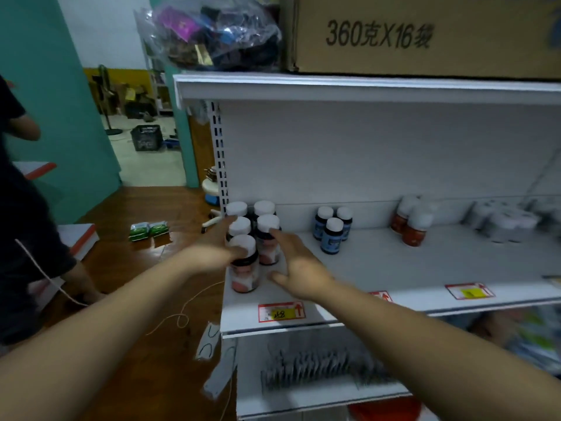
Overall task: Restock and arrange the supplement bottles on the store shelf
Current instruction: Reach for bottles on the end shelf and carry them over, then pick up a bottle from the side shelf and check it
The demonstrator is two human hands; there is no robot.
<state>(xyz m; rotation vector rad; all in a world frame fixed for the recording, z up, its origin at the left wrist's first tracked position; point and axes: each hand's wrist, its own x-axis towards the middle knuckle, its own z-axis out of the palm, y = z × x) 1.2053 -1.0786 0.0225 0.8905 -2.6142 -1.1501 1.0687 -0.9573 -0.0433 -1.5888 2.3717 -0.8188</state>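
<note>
White-capped supplement bottles [241, 227] with pinkish labels, five of them, stand bunched at the far left end of the white metal shelf [394, 268], the front bottle [244, 270] nearest the edge. Your left hand [212, 250] lies against the left flank of the bunch, fingers straight and reaching back toward the rear caps; blur hides where the thumb sits. Your right hand [300, 265] is spread wide on the other side, with the forefinger touching the second-row bottle and the thumb low, by the shelf surface. Further right on the same shelf, well apart, are three blue-labelled bottles [332, 230], then a few red-brown ones [411, 221], then a blurred pale group [504, 221]. Red-bordered price tags [281, 312] sit on the front lip. Overhead, a cardboard box [425, 34] and a clear plastic bag [218, 34] of dark items rest on the top shelf. Below, grey packets [318, 366] line the lower shelf. To your left are a brown wood surface with two green packets [148, 230] and loose string [182, 317], and another person in dark clothing [18, 208] stands close at the frame edge.
</note>
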